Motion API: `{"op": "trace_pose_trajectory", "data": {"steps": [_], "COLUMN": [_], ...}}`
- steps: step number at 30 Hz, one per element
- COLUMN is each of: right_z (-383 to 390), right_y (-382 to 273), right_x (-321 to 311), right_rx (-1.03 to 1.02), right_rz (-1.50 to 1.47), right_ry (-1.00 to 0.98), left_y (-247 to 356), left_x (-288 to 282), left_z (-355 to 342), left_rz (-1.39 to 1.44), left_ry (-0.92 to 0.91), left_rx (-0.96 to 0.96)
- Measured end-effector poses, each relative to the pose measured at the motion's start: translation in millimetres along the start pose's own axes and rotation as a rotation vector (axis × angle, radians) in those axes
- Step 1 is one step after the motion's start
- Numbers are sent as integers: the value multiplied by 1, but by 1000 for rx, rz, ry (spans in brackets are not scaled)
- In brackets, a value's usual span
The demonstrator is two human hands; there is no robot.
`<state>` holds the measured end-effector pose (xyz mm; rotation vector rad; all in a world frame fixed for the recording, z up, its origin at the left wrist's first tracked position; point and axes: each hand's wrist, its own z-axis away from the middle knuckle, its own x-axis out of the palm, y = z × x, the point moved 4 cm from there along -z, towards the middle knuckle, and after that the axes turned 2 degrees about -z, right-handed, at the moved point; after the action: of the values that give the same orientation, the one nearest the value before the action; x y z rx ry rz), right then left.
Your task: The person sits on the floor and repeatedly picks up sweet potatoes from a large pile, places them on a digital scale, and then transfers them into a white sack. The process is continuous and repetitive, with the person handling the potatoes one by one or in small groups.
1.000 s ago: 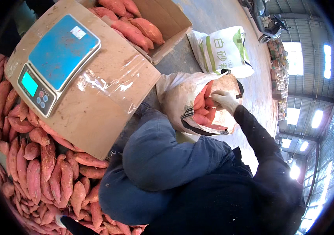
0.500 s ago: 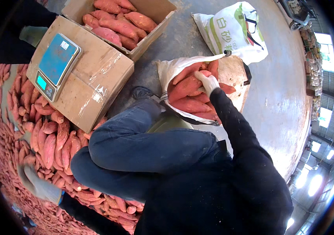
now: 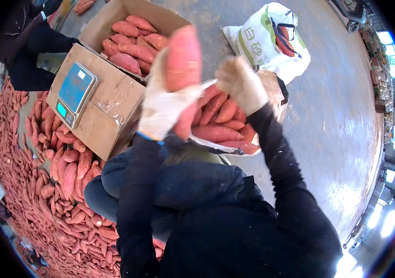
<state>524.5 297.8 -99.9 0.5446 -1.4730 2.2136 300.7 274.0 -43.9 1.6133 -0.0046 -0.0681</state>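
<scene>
My left hand point(image 3: 160, 104), in a white glove, is raised and wrapped round a large reddish sweet potato point(image 3: 183, 58). More sweet potato skin point(image 3: 186, 121) shows below the glove; I cannot tell if it is the same piece. Slightly blurred, my gloved right hand point(image 3: 243, 85) hovers above the right part of an open white bag point(image 3: 216, 147). Its fingers are curled, with nothing visible in them. Several sweet potatoes point(image 3: 218, 133) fill that bag, which stands in front of my knees.
On a closed carton point(image 3: 114, 104) lies a blue-topped digital scale point(image 3: 77, 85). Behind it stands an open box point(image 3: 176, 21) of sweet potatoes. A white-green bag point(image 3: 262, 34) sits far right. Loose sweet potatoes point(image 3: 54, 204) cover the left floor. Another person's dark-clothed leg point(image 3: 37, 51) is far left.
My left hand has come up from the pile at lower left, now holding a sweet potato. My right hand has lifted off the sweet potatoes in the bag.
</scene>
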Motion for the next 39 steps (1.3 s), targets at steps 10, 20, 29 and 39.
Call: {"op": "trace_pose_trajectory", "data": {"steps": [10, 20, 29, 39], "right_z": [-110, 84, 91, 8], "right_y": [217, 56, -45, 101], "right_x": [-134, -113, 3, 279], "right_rx": [575, 498, -36, -453], "right_rz": [673, 116, 265, 1028], "right_ry": [1193, 275, -112, -405], "left_y": [-5, -51, -16, -5], "left_x": [-180, -311, -340, -383], "left_z": [60, 101, 137, 157], "left_rz": [500, 798, 527, 842], "left_ry": [471, 771, 1025, 887], "left_rx": [-263, -72, 235, 195]}}
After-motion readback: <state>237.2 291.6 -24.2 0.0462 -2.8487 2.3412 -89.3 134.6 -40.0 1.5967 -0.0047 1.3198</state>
